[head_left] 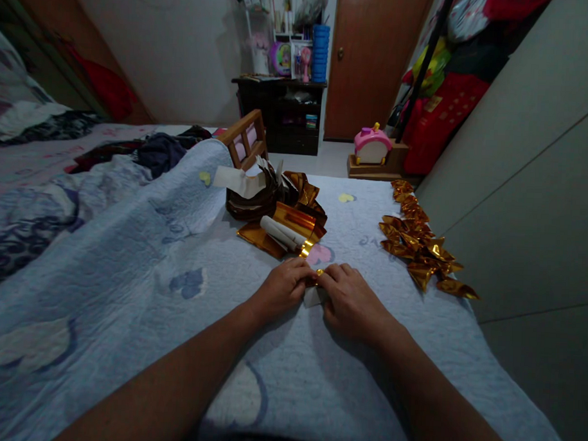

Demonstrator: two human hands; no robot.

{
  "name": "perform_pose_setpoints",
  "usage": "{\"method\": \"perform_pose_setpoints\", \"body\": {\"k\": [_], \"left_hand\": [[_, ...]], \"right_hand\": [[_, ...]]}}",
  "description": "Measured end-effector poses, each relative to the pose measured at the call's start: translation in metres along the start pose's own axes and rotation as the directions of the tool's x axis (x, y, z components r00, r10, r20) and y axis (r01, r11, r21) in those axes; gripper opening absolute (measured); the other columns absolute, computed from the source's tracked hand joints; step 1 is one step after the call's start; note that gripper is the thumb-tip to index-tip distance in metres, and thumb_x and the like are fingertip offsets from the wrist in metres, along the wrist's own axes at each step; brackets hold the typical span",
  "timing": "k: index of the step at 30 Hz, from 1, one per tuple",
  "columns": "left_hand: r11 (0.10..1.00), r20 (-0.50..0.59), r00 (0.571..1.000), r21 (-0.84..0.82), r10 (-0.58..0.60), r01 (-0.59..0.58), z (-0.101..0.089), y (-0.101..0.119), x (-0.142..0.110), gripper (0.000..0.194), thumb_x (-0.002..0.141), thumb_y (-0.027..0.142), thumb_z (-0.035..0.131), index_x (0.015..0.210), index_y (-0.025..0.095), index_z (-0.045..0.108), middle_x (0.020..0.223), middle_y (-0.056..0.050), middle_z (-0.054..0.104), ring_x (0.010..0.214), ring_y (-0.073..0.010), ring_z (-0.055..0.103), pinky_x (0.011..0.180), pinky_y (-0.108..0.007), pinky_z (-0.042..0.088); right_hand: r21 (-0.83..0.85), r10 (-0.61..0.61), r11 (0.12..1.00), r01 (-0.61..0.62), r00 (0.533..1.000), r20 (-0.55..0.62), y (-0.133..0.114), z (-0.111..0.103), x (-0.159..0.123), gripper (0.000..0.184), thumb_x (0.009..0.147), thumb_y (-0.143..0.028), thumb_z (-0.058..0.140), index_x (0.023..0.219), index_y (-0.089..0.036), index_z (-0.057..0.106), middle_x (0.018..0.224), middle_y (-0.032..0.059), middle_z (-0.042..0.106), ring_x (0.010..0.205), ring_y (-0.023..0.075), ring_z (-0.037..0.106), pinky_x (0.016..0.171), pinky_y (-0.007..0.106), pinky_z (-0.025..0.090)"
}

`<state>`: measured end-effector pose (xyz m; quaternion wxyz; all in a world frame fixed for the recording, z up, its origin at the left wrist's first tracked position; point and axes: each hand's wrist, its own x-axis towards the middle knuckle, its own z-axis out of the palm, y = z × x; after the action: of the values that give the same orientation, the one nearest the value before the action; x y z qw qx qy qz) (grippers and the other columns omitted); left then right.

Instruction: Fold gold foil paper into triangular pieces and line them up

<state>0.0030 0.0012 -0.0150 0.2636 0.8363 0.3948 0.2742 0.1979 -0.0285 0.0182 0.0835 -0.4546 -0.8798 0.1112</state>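
My left hand point(288, 286) and my right hand point(350, 298) meet over the bed, fingers closed on a small piece of gold foil paper point(314, 297). Its pale underside shows between my hands, and a bit of shiny gold peeks out at the fingertips. Just beyond my hands lie loose gold foil sheets point(294, 215), with a rolled white piece of paper point(280, 234) on them. Behind these is a thick curved stack of dark-edged sheets point(250, 205). Folded gold foil pieces point(418, 247) form a pile to the right.
A pale blue quilt point(184, 332) covers the bed, with crumpled clothes point(161, 153) on the left. A wooden bed post frame point(248, 138) rises at the far edge. Beyond stand a dark cabinet point(277, 146), a pink toy point(372, 146) and a door point(361, 75). A pale panel point(526, 190) borders the right.
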Motion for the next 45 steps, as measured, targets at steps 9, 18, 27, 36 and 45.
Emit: {"method": "perform_pose_setpoints", "body": {"k": [9,18,27,36,45], "left_hand": [[0.999,-0.002,1.000,0.044,0.014,-0.014,0.000,0.001,0.000,0.016,0.091,0.013,0.060,0.101,0.016,0.072,0.097,-0.007,0.067,0.096,-0.0210,0.061,0.087,-0.034,0.050],[0.999,-0.018,1.000,0.051,0.017,-0.016,0.001,0.001,-0.001,0.015,0.089,0.011,0.064,0.100,0.018,0.072,0.097,-0.005,0.068,0.096,-0.0206,0.062,0.087,-0.034,0.050],[0.990,-0.050,0.998,0.138,0.036,-0.029,0.003,0.002,0.000,0.016,0.089,0.013,0.065,0.103,0.018,0.072,0.100,-0.007,0.068,0.097,-0.0218,0.062,0.088,-0.035,0.051],[0.979,-0.049,0.995,0.187,0.090,-0.079,0.005,0.002,0.002,0.013,0.090,0.014,0.065,0.099,0.019,0.072,0.104,-0.007,0.071,0.095,-0.0217,0.061,0.085,-0.035,0.050],[0.971,-0.030,0.992,0.214,0.119,-0.110,0.006,-0.001,0.002,0.013,0.094,0.016,0.061,0.100,0.017,0.073,0.106,-0.009,0.072,0.094,-0.0221,0.062,0.084,-0.035,0.051]], "right_hand": [[0.011,-0.060,0.998,0.060,0.998,-0.010,0.003,-0.005,0.000,0.035,0.081,-0.012,0.055,0.114,-0.014,0.064,0.106,0.0111,0.068,0.100,0.0250,0.055,0.090,0.039,0.040],[0.007,-0.090,0.996,0.090,0.996,-0.014,0.008,0.002,0.004,0.024,0.090,-0.010,0.056,0.111,-0.014,0.066,0.104,0.0098,0.070,0.095,0.0226,0.058,0.086,0.036,0.043],[-0.076,-0.063,0.995,0.061,0.998,-0.029,0.013,0.009,0.008,0.012,0.095,-0.012,0.059,0.101,-0.016,0.068,0.103,0.0105,0.066,0.093,0.0239,0.054,0.079,0.036,0.042],[-0.137,0.093,0.985,-0.104,0.992,-0.089,0.019,0.006,0.010,0.013,0.096,-0.015,0.056,0.103,-0.018,0.067,0.102,0.0114,0.063,0.096,0.0258,0.052,0.083,0.036,0.040],[-0.075,0.129,0.988,-0.134,0.989,-0.076,0.025,0.001,0.005,0.019,0.094,-0.007,0.051,0.099,-0.018,0.065,0.095,0.0102,0.063,0.089,0.0239,0.054,0.076,0.033,0.040]]}}
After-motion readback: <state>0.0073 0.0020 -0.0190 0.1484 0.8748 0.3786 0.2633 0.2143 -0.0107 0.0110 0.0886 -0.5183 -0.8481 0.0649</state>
